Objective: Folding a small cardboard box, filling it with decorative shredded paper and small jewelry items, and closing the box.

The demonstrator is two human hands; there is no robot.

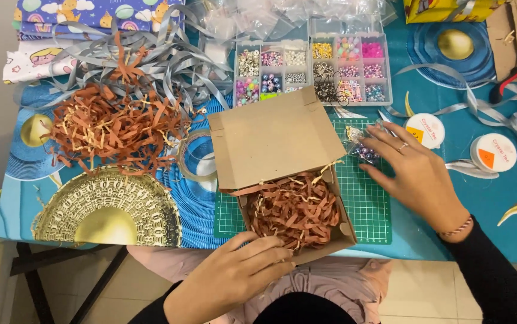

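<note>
A table (498, 204) in a teal patterned cloth stands on pale floor tiles (420, 294).

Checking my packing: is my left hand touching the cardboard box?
Touching: the head view shows the left hand resting its fingers on the cardboard box at its near edge.
</note>
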